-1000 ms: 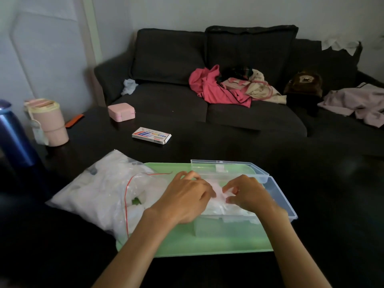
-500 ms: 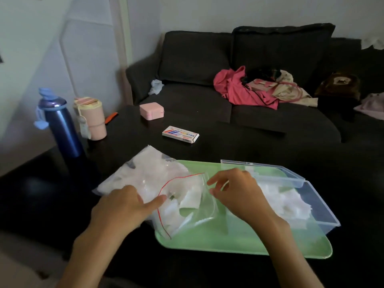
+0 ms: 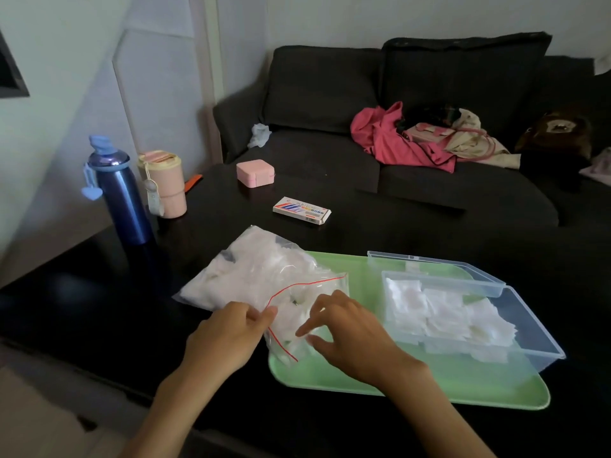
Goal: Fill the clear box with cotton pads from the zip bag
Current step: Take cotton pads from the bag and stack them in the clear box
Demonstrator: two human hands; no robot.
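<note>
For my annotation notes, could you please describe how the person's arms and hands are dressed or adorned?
Both forearms are bare as far as the frame shows: no sleeves in view. The left hand and right hand wear no gloves, and no rings, watch or bracelets are visible in the dim light.

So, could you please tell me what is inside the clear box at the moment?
The clear box holds a loose layer of white cotton pads, piled toward its left side. Whatever lies beneath them is covered.

2 bare forearms, no sleeves.
</note>
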